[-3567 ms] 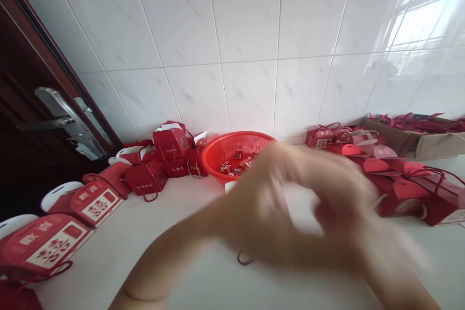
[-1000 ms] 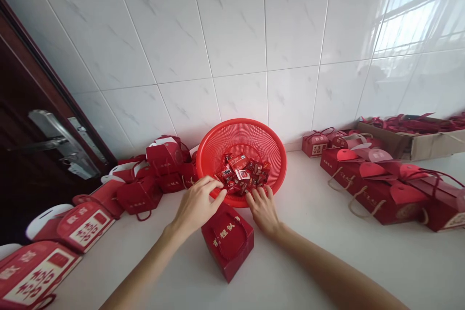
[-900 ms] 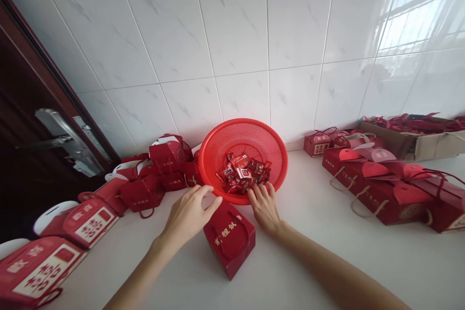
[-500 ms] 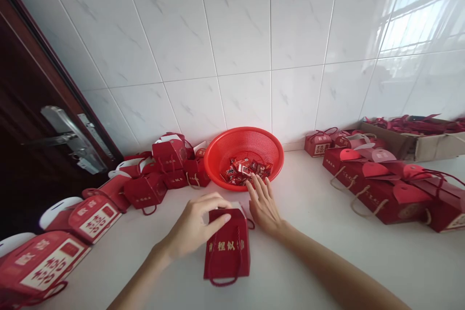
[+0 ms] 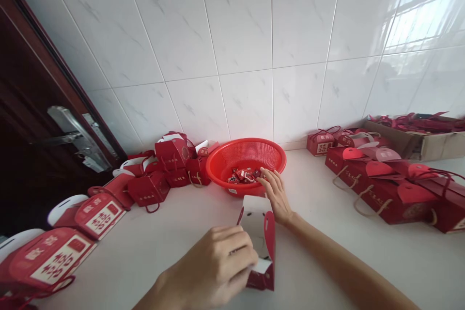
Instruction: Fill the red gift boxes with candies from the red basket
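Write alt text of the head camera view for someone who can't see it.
A person's left hand is at an open red box, the right hand at a red basket of small wrapped packets. More red boxes stand on both sides.

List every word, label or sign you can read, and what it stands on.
"囍": nearest left box, the one behind it, small right box by the wall.
"歡喜", apparently: flaps of those boxes.
Too small or blurred: gold lettering on darker boxes; pale label on the basket; small packets.
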Motion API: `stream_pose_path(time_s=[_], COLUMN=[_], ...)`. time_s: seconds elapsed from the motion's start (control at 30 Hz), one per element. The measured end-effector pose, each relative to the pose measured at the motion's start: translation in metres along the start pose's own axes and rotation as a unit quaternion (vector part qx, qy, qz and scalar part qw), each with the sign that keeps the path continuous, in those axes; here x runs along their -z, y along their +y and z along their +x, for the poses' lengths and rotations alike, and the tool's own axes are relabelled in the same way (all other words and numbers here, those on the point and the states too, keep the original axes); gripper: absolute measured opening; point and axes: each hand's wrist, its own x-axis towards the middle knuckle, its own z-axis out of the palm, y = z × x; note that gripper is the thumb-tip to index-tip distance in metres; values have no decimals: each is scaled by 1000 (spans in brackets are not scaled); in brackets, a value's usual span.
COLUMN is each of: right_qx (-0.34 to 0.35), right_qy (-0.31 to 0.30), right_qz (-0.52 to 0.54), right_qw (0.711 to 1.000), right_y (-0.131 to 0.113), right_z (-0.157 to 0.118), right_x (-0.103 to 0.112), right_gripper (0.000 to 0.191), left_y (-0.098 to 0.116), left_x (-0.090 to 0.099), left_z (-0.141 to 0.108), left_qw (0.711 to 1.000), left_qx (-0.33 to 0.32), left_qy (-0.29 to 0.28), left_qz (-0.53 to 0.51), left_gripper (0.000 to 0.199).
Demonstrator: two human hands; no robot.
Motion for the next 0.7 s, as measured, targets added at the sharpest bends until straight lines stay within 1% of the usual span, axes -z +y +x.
stream_pose_path(time_s=[0.07, 0.13, 0.17, 0.2, 0.27, 0.33, 0.37, 0.4, 0.43, 0.47, 0.5, 0.53, 0.57, 0.6, 0.63, 0.7], right_qx=[-3, -8, -14, -21, -39, -60, -70, -80, -90, -100, -110, -120, -128, -135, -141, -151], right_qy=[27, 39, 39, 39, 41, 51, 56, 62, 66, 67, 66, 65, 63, 62, 62, 60], right_qz=[-9, -8, -5, -1, 7, 19, 27, 38, 50, 64, 78, 90, 98, 104, 107, 112], right_qw=[1000, 999, 999, 999, 998, 997, 996, 994, 993, 991, 989, 987, 985, 983, 982, 980], right_y=[2, 4, 5, 6, 9, 10, 11, 11, 11, 12, 12, 12, 13, 14, 15, 17], right_z=[3, 6, 8, 10, 14, 20, 23, 26, 29, 33, 36, 39, 41, 43, 45, 47], right_x=[2, 6, 7, 9, 12, 15, 17, 18, 20, 22, 24, 26, 28, 30, 31, 33], right_gripper=[45, 45, 44, 42, 38, 34, 31, 29, 28, 27, 26, 26, 26, 26, 25, 23], left_y=[3, 0, -4, -11, -34, -65, -83, -101, -118, -134, -147, -158, -167, -173, -178, -184], left_x=[2, 11, 17, 24, 36, 41, 41, 38, 34, 27, 19, 10, 0, -10, -20, -37], left_z=[1, 6, 10, 15, 31, 51, 62, 73, 82, 91, 98, 104, 109, 112, 114, 115], left_qw=[998, 990, 986, 982, 979, 977, 974, 968, 957, 942, 917, 885, 867, 856, 851, 855], left_qx=[11, 21, 29, 41, 83, 146, 174, 215, 259, 299, 338, 373, 390, 399, 404, 406], left_qy=[-26, -36, -33, -27, -7, 16, 14, -8, -47, -119, -198, -270, -302, -322, -329, -319], left_qz=[-64, -135, -163, -181, -188, -158, -145, -132, -119, -99, -78, -68, -64, -62, -61, -56], left_gripper=[4, 21, 25, 25, 23, 24, 22, 21, 20, 20, 23, 25, 26, 27, 26, 23])
